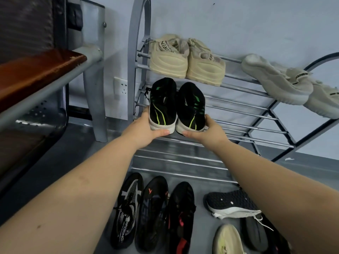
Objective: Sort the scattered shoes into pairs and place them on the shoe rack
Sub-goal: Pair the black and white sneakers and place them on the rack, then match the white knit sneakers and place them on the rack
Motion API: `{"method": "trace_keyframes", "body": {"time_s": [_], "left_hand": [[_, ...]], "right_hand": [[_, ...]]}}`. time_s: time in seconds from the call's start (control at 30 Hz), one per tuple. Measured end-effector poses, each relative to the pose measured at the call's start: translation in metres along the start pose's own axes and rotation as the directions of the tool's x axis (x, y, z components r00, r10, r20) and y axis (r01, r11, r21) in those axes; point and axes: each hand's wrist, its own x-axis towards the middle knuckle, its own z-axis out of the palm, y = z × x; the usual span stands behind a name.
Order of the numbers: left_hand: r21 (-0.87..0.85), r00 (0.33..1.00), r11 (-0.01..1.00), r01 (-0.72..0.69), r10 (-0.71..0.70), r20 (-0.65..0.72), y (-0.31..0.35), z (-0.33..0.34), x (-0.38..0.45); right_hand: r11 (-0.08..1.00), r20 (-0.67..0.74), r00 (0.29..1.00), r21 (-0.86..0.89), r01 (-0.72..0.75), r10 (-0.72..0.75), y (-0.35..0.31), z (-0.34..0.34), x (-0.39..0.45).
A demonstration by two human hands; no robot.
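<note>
Grip: my left hand (145,129) and right hand (209,132) each clasp one heel of the black-green pair (176,105) | Place: toes on shoe rack (238,109) bars ahead of fingers | Risk: heels unsupported; early release could tip them off toward the floor shoes (154,211) below my wrists.

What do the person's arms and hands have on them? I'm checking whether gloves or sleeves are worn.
Nothing is worn. The left hand and right hand are bare, without gloves, rings or a watch. Both forearms are bare to the picture's edge, so no sleeve shows.
</note>
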Motion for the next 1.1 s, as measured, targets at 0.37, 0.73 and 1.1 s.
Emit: {"method": "trace_keyframes", "body": {"time_s": [0.37, 0.73, 1.1], "left_hand": [[0.308, 0.989, 0.947, 0.089, -0.049, -0.136, 0.008, 0.009, -0.005], [0.845, 0.909, 0.401, -0.354, 0.36, 0.21, 0.026, 0.077, -0.091], [0.693, 0.804, 0.415, -0.59, 0.216, 0.555, 0.055, 0.193, -0.168]], "right_hand": [[0.954, -0.07, 0.996, -0.3, 0.026, -0.049, -0.002, 0.008, -0.015], [0.661, 0.077, 0.971, -0.72, 0.212, -0.227, 0.075, -0.008, -0.125], [0.741, 0.014, 0.998, -0.671, -0.032, 0.057, 0.215, -0.063, -0.224]]}}
